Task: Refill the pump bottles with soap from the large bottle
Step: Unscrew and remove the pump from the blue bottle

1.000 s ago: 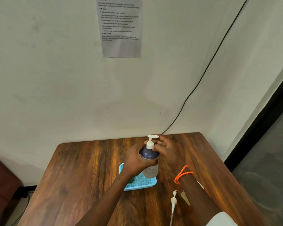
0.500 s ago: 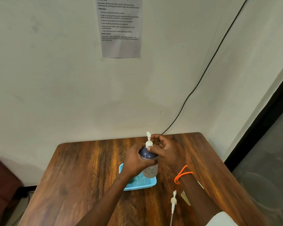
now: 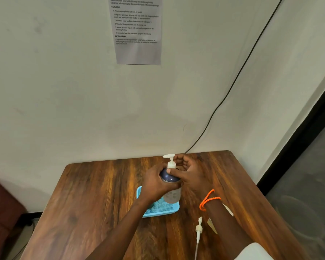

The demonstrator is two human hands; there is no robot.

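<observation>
The pump bottle [image 3: 172, 192] stands upright at the back right of the blue tray [image 3: 159, 211], its white pump head [image 3: 170, 160] pointing left. The left hand [image 3: 156, 182] wraps the dark shoulder, fingers curled round it; the right hand [image 3: 189, 174] pinches the pump collar, an orange bracelet [image 3: 207, 200] on that wrist. A loose pump [image 3: 198, 229] lies nearer on the wooden table [image 3: 94, 199].

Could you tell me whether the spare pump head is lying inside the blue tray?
No, the spare pump head lies on the table, outside the blue tray.
</observation>
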